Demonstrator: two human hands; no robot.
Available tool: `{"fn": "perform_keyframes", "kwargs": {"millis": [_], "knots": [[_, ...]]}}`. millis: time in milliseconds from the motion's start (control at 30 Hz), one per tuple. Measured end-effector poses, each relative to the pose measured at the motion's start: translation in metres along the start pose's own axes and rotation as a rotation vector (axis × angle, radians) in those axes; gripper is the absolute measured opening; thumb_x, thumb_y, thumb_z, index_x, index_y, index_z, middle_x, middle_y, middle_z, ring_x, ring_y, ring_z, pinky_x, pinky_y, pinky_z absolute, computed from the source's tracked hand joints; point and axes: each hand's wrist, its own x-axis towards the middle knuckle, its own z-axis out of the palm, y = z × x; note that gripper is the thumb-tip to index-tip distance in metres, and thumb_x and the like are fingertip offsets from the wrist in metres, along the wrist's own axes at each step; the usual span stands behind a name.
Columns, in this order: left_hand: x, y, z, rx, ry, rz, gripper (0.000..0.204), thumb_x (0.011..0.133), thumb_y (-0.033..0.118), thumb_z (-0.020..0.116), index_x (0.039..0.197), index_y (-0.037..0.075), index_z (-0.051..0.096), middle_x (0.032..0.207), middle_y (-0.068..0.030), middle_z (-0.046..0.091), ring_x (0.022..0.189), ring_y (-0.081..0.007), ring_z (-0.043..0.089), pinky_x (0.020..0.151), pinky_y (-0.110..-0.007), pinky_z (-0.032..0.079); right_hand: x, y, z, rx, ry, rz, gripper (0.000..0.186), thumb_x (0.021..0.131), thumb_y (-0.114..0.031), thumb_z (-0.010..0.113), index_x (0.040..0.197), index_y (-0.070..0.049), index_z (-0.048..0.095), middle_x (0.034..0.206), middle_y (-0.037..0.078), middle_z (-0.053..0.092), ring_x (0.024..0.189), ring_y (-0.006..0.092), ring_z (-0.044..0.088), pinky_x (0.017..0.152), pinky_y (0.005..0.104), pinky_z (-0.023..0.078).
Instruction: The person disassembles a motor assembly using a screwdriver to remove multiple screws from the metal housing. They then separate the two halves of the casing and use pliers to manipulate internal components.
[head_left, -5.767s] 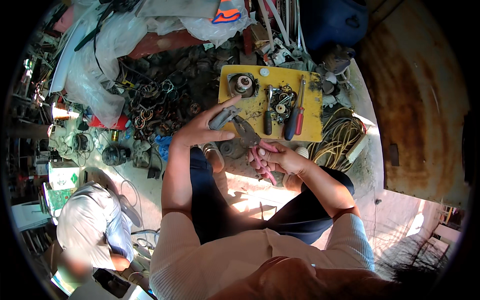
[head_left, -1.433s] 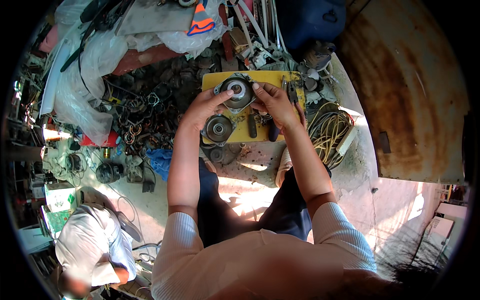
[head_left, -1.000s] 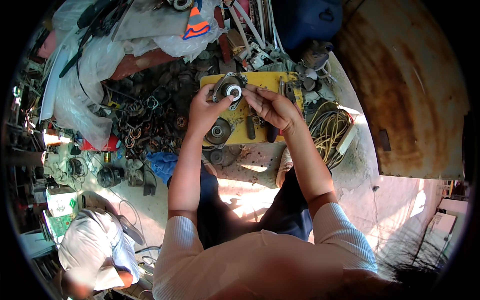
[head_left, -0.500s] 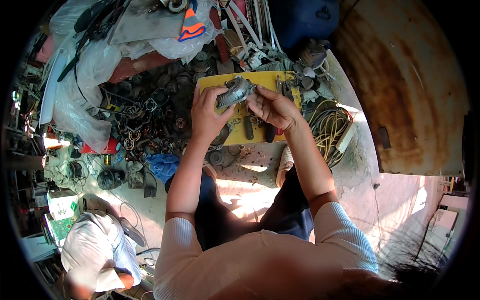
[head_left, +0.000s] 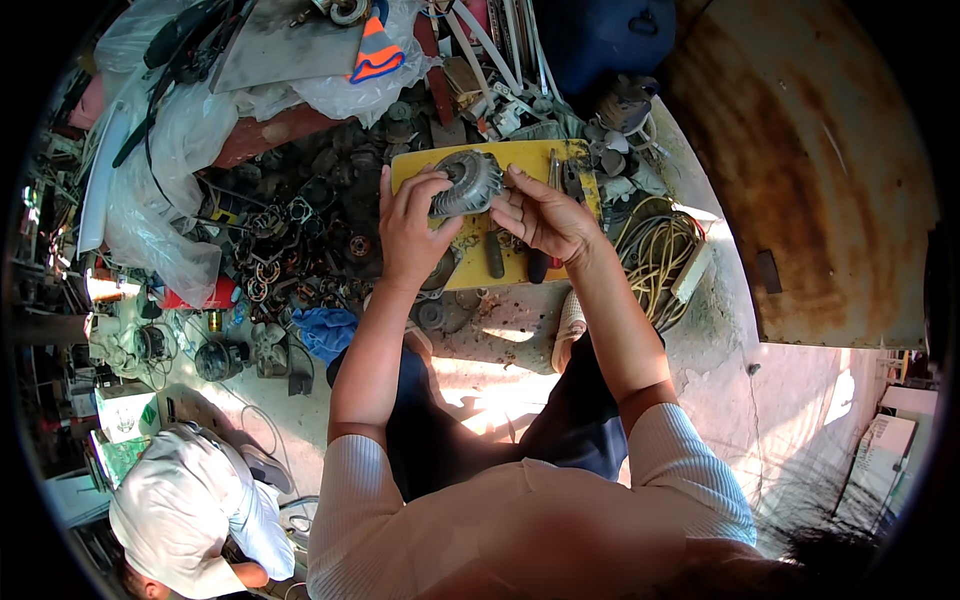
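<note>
My left hand (head_left: 410,220) is closed round the left side of a grey, round, finned metal motor part (head_left: 470,183), holding it tilted above a yellow board (head_left: 570,215). Thick ridges run round its near side, and tooth-like pieces stick out at its right edge. Close to that edge is my right hand (head_left: 550,220), its thumb and fingers apart and the palm turned partly up. Whether its fingertips touch the part I cannot tell. On the board below lie a dark-handled tool (head_left: 494,255), a red-and-black handle (head_left: 540,265) and a slim metal tool (head_left: 555,170).
Dark motor parts (head_left: 290,230) are heaped left of the board. A coiled yellow cable (head_left: 645,260) lies to its right, near a large rusty panel (head_left: 800,180). Clear plastic sheeting (head_left: 165,200) hangs at the left. A person (head_left: 190,510) bends over at the lower left.
The motor part has turned in my left hand, and its round ridged face shows more now. My right hand's fingers have come a little away from its edge. The other person has shifted slightly.
</note>
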Motion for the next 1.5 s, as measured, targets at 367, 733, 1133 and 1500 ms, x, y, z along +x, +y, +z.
{"fn": "perform_keyframes", "kwargs": {"millis": [367,733,1133,1500], "knots": [[-0.001,0.002,0.000,0.021,0.031,0.026,0.048,0.065,0.006,0.080,0.107,0.012,0.057,0.112,-0.0040,0.065,0.114,-0.0276,0.062,0.114,-0.060,0.028,0.000,0.002,0.004,-0.075,0.090,-0.001,0.025,0.100,-0.025,0.059,0.116,-0.006,0.060,0.106,0.006,0.067,0.097,0.0189,0.069,0.082,0.0310,0.062],[-0.002,0.001,0.001,0.006,0.020,0.008,0.049,0.065,0.006,0.080,0.106,0.012,0.056,0.110,-0.0041,0.065,0.115,-0.0272,0.062,0.114,-0.059,0.029,-0.001,0.003,0.003,-0.025,0.030,-0.025,0.023,0.099,-0.023,0.060,0.113,-0.004,0.062,0.101,0.006,0.067,0.092,0.0178,0.070,0.078,0.0281,0.062],[0.000,0.000,0.001,-0.203,0.003,-0.375,0.046,0.077,0.012,0.081,0.115,0.003,0.057,0.107,-0.0100,0.066,0.096,-0.0197,0.067,0.089,-0.033,0.050,-0.005,0.005,-0.013,-1.645,0.473,-0.610,0.018,0.092,-0.019,0.065,0.101,-0.004,0.067,0.092,0.015,0.068,0.081,0.0300,0.069,0.069,0.0422,0.055],[-0.002,-0.057,0.004,-0.653,-0.124,-0.929,0.047,0.083,0.031,0.078,0.111,-0.004,0.064,0.100,-0.0102,0.071,0.087,-0.0113,0.065,0.076,-0.027,0.050,-0.005,0.011,-0.010,-1.926,0.662,-0.702,0.021,0.087,-0.022,0.067,0.102,-0.007,0.069,0.095,0.018,0.069,0.083,0.0374,0.068,0.075,0.0454,0.054]]}}
